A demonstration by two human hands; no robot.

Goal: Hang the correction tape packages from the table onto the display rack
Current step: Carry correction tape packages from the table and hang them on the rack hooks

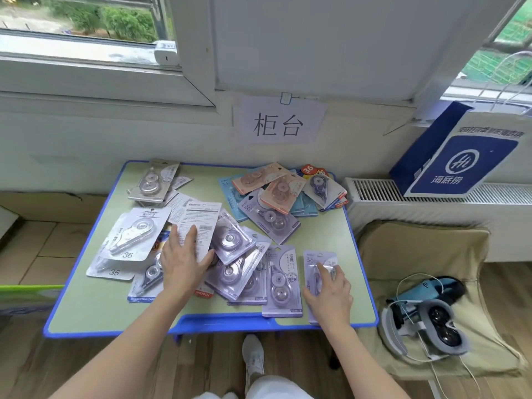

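Two bare arms reach over the small green table with a blue rim (86,309). At about 9 o'clock, the left hand (184,264) lies flat with fingers spread on a white card package turned back-side up (198,223). At 3 o'clock, the right hand (329,295) rests on a pale purple correction tape package marked "36" (318,262), fingers slightly apart, maybe starting to grip. More packages cover the table. At 12 o'clock, a white paper sign (279,122) reads "柜台".
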